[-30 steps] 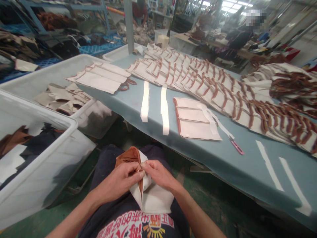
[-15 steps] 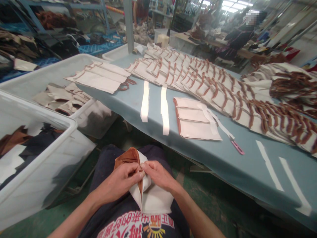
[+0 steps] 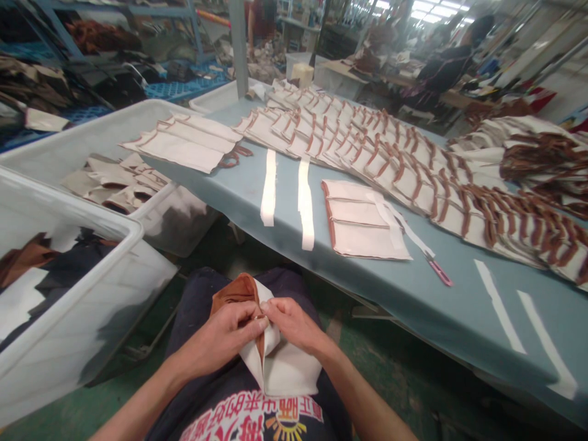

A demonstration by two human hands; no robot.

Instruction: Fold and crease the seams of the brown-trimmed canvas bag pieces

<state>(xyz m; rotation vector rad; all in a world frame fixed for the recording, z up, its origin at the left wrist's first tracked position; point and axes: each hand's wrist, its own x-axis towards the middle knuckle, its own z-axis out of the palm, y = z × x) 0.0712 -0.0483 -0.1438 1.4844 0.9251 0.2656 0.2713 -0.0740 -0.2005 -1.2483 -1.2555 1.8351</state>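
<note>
Over my lap lies a folded cream fabric piece (image 3: 291, 370) with a brown lining that shows at its upper left. My left hand (image 3: 234, 327) pinches its edge between thumb and fingers. Close beside it, almost touching, my right hand (image 3: 289, 321) grips the same edge from the other side. The fingertips of both meet at the seam where brown and cream join. Whether anything small sits between the fingertips is hidden.
A table (image 3: 248, 202) with a blue-grey cover bears rows of cream-and-brown pieces (image 3: 358, 141), a small stack (image 3: 362, 223), white tape strips (image 3: 305, 205) and a pink-handled cutter (image 3: 440, 271). White bins (image 3: 138, 245) stand at left. A person (image 3: 443, 67) sits far right.
Both hands and the fabric stay nearly in place. In the background, the seated person's head and upper body have shifted slightly.
</note>
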